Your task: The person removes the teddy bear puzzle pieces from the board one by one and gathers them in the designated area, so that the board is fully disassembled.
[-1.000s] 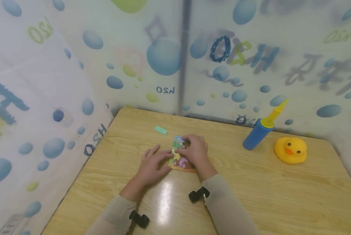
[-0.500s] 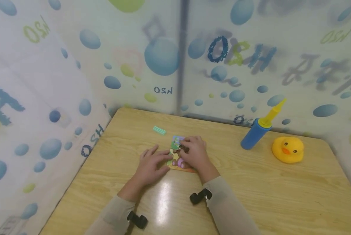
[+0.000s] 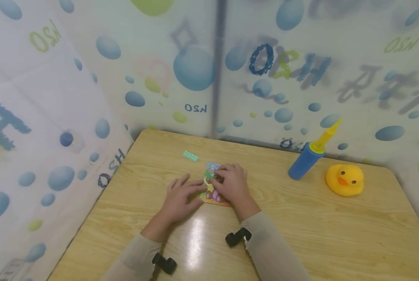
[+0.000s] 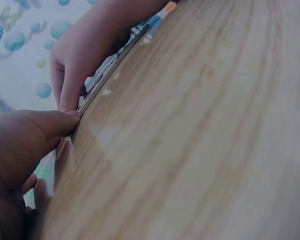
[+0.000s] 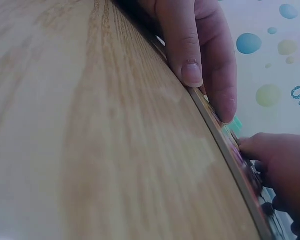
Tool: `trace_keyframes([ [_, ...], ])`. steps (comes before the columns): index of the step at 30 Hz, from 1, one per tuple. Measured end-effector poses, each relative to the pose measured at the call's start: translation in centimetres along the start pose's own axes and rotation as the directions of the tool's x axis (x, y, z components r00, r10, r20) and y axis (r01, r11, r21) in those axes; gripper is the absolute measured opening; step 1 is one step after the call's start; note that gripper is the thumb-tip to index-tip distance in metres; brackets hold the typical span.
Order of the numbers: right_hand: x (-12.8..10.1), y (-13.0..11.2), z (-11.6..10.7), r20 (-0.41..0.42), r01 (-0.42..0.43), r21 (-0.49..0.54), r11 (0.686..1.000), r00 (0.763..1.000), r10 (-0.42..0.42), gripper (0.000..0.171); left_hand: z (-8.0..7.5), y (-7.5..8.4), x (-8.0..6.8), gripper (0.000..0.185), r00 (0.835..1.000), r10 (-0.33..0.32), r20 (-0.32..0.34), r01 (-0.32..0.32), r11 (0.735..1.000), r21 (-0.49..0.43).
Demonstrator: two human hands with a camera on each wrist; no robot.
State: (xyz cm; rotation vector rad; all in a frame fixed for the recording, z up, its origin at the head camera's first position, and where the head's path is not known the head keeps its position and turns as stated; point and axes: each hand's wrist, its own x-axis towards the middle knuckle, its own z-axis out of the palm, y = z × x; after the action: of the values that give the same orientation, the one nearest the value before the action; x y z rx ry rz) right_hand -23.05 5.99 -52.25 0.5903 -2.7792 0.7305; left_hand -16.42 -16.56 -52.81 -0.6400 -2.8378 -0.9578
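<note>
A small flat jigsaw puzzle [image 3: 209, 197] with a bear picture lies on the table between both hands. My left hand [image 3: 181, 197] rests along its left side, fingers rather straight, with thumb and fingertips touching the board's edge. In the left wrist view, the left thumb [image 4: 55, 122] sits on that edge. My right hand [image 3: 235, 185] bends over the board's upper right part. Its thumb and fingers pinch a dark puzzle piece [image 3: 218, 178] at the bear's head, mostly covered by the fingers. The right hand [image 5: 285, 167] also hides the board's right side.
Behind the puzzle lies a mint-green toy brick [image 3: 190, 156]. Further right stand a blue hand pump [image 3: 305, 162] with a yellow nozzle and a yellow rubber duck [image 3: 345, 180]. Printed walls [image 3: 181, 128] border the wooden table [image 3: 322, 242] at the back and left.
My right thumb and fingers have drawn closer together, and the bear's dark head piece has shifted slightly down and left beneath them. The left hand keeps its place; the view has shifted slightly.
</note>
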Motion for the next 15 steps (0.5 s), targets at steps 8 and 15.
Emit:
trace_keyframes([
  [8,0.42,0.21,0.43,-0.012,-0.015,0.029,0.999,1.000,0.015,0.054,-0.02,0.09,-0.08,0.039,1.000,-0.009,-0.001,0.009,1.000,-0.012],
  [15,-0.09,0.17,0.34,-0.010,0.052,0.217,0.975,0.999,-0.051,0.052,-0.09,0.06,-0.01,0.038,1.000,-0.008,0.007,0.008,1.000,-0.018],
])
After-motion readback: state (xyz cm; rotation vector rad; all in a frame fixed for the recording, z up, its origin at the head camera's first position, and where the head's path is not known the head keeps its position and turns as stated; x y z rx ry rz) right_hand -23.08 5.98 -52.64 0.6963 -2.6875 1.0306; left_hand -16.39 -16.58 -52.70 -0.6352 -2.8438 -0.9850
